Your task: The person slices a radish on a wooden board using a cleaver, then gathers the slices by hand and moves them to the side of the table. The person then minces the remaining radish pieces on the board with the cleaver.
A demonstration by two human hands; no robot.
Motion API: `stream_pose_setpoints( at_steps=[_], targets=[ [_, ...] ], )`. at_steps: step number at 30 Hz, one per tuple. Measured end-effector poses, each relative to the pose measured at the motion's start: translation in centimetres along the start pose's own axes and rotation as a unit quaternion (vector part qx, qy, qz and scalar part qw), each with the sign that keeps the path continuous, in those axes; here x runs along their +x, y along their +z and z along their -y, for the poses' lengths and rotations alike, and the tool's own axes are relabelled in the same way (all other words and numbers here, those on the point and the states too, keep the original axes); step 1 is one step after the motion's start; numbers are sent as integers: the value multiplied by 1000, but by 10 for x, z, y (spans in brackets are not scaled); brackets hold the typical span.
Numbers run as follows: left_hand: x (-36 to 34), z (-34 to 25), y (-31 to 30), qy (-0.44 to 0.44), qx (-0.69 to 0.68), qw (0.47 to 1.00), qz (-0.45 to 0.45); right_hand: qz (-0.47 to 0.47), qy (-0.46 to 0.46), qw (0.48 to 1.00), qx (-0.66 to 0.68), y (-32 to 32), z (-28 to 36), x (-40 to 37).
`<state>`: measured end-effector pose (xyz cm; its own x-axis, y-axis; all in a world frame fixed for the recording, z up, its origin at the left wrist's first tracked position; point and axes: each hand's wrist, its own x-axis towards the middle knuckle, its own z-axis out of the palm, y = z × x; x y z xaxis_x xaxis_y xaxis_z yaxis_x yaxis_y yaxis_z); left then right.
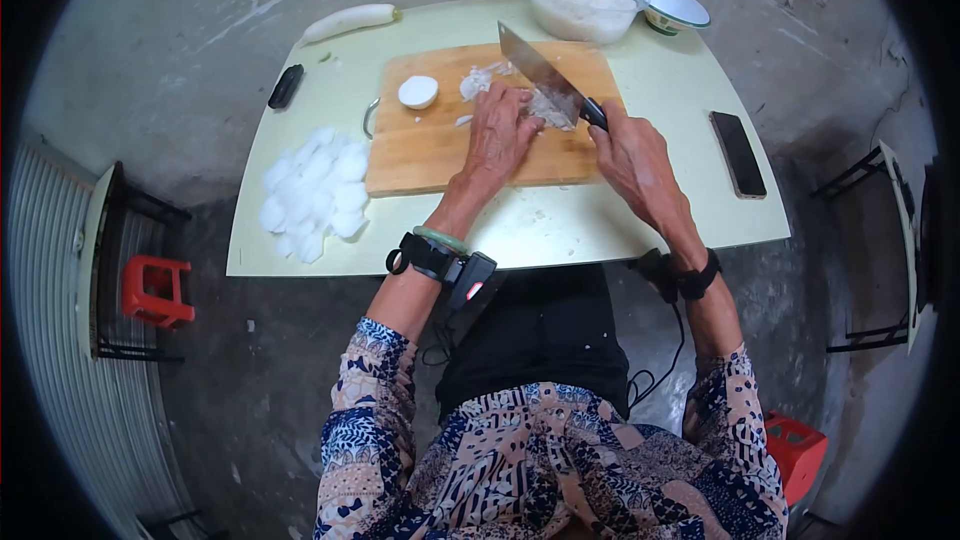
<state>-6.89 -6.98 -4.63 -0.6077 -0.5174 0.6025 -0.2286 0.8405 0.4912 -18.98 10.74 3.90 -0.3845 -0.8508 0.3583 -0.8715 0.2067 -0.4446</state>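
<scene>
a wooden cutting board (440,155) lies in the middle of the pale tabletop (560,230), and both hands work over its right half. the right hand (632,155) is closed tight around the dark handle of a cleaver (535,65), at the board's right edge. the blade slants up and to the left across the board, with its lower edge down in a small heap of chopped radish (550,108). the left hand (498,135) lies palm down on the board just left of that heap, its fingers bent and the fingertips pressed against the white pieces, right beside the blade. whether it grips a piece under the fingers cannot be told. so the chopped radish sits between the two hands, touching the left fingertips and the blade, near the far right of the board.

a round radish stub (418,92) stands on the board's far left part, apart from the hands. off the board's left edge, a pile of white radish slices (315,190) lies on the tabletop. beyond the board's far left corner lies a whole white radish (350,20), and a small black object (286,86) sits left of the board. behind the board's far edge stands a clear bowl (582,2) heaped with white shreds, with a small patterned bowl (670,5) beside it. a dark phone (738,153) lies right of the board.
</scene>
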Motion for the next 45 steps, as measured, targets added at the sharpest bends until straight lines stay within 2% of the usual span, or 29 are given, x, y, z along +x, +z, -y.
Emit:
stream_pose_setpoints(
  at_steps=[4,8,10,13,16,20,23,25,26,28,32,34,42,44,45],
  targets=[
    [0,1,5,-58,-65,996,-21,10,-12,1000,2,10,-5,1],
    [-1,3,3,-36,-52,997,-36,23,1,1000,-4,0,4,3],
    [-1,2,3,-6,2,999,-52,12,15,1000,19,-2,8,3],
    [-2,2,5,-13,-21,998,-63,18,-28,999,-11,11,-1,4],
    [-3,3,4,-44,-32,996,-77,22,12,1000,-4,-1,8,4],
    [-2,-3,3,-65,-43,994,-73,18,10,1000,-10,8,-4,1],
    [0,-11,-11,-53,-79,995,-38,31,13,999,-5,2,0,4],
    [-2,-15,-12,-2,-107,993,49,6,30,999,12,0,-3,4],
    [-2,-16,-12,-1,-108,993,47,5,29,1000,11,0,-5,3],
    [-4,-12,-10,58,-29,996,54,33,35,999,-13,3,-6,3],
    [-5,-4,-2,1,-47,999,3,14,37,999,13,0,-2,4],
    [-6,-5,-1,-54,-55,996,-36,44,39,998,3,3,-3,2],
    [-9,-5,0,-41,30,998,-36,34,12,999,18,8,-6,-1],
    [-6,-4,0,-34,45,997,-48,53,60,995,62,0,-2,2],
    [-5,-5,-2,-30,36,997,-69,51,56,995,62,-1,0,3]
  ],
)
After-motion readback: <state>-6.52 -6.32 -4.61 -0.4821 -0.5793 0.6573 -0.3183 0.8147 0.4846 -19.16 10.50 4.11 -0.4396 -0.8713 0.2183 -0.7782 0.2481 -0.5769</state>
